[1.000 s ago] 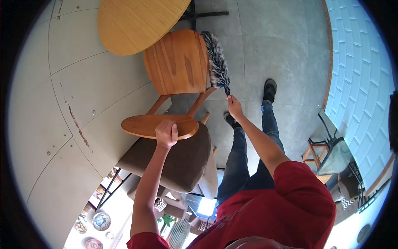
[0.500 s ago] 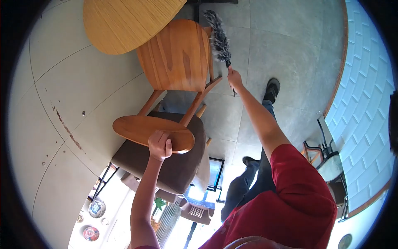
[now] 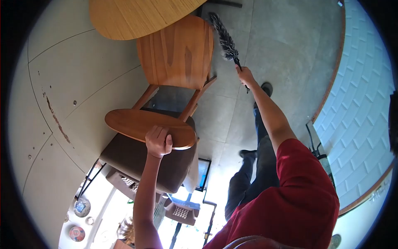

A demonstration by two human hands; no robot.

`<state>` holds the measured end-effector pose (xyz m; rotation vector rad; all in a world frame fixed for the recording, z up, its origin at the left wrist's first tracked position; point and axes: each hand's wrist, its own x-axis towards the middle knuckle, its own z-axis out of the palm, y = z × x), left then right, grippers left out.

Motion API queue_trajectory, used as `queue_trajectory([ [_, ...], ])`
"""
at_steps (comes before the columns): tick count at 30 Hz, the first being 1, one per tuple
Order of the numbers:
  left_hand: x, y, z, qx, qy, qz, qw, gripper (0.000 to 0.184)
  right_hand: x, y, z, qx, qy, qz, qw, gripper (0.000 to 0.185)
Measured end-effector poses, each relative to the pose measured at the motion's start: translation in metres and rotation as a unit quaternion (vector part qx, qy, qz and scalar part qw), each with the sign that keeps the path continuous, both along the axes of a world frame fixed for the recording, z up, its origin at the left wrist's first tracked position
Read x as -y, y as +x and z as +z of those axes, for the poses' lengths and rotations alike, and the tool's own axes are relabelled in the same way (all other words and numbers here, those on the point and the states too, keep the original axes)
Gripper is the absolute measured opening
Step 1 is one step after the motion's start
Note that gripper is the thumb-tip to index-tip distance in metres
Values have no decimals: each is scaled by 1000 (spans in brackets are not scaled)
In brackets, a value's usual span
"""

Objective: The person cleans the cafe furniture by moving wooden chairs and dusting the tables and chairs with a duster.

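Note:
My left hand point(image 3: 158, 141) grips the front edge of the wooden chair's oval backrest point(image 3: 137, 124). The chair's wooden seat point(image 3: 176, 54) lies beyond it, partly under a round table. In my right hand point(image 3: 245, 76) is the black handle of a fluffy grey duster point(image 3: 225, 41), which points up and left. The duster's head is beside the right edge of the seat, over the floor, apart from the chair.
A round wooden table point(image 3: 141, 14) stands at the top. A brown upholstered chair point(image 3: 145, 159) is below the backrest. White panelled wall point(image 3: 74, 62) runs along the left, pale blue tiles point(image 3: 352, 108) along the right. Grey floor point(image 3: 286, 54) lies between.
My right hand and the duster have moved up and right, away from the seat's edge. My left hand keeps its grip on the backrest. The feet have shifted and the view has moved.

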<state>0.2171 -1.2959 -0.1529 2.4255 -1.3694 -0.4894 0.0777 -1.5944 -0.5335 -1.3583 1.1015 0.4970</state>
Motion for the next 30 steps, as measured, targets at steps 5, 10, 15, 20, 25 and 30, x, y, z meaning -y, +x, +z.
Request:
queue_trajectory([
  [5,-2,-1,5,15,-12,18,1000,27,30,5,57,50,105,-1,993,54],
  [10,-4,-5,11,49,-55,83,994,29,37,1,70,-3,45,39,998,54],
  [15,-10,-7,10,51,-88,122,987,27,14,-26,115,-31,6,-99,995,53],
  [20,-14,-7,14,48,-97,125,986,19,-8,-93,111,166,-123,58,977,57],
  [25,-20,-7,12,46,-98,118,987,18,-32,-84,114,136,-263,296,908,54],
  [30,-23,-6,11,47,-111,127,985,19,-86,-2,65,186,-256,277,907,62],
])
